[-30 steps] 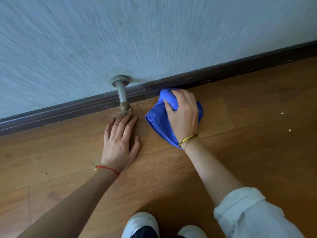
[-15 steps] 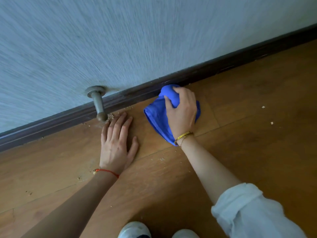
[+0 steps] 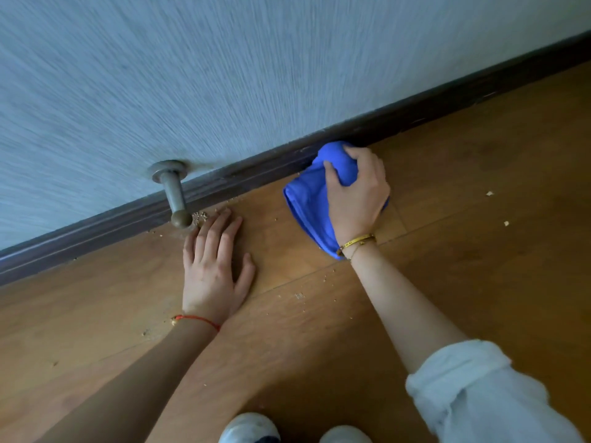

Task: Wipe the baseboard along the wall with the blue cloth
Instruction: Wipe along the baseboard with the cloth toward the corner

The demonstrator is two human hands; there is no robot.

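A dark brown baseboard (image 3: 243, 174) runs diagonally along the foot of the pale blue wall. My right hand (image 3: 358, 196) grips a bunched blue cloth (image 3: 307, 199), whose top end presses against the baseboard while the rest trails over the wooden floor toward my wrist. Flat on the floor with fingers straight lies my left hand (image 3: 214, 270), its fingertips just below the baseboard and holding nothing.
A metal door stopper (image 3: 174, 193) sticks out from the wall, close to my left fingertips. Crumbs (image 3: 200, 215) lie scattered on the wooden floor (image 3: 479, 251) near it and further right. My white shoes (image 3: 249, 430) show at the bottom edge.
My right hand has slid the cloth to the right along the baseboard, away from the door stopper. The left hand stays planted on the floor.
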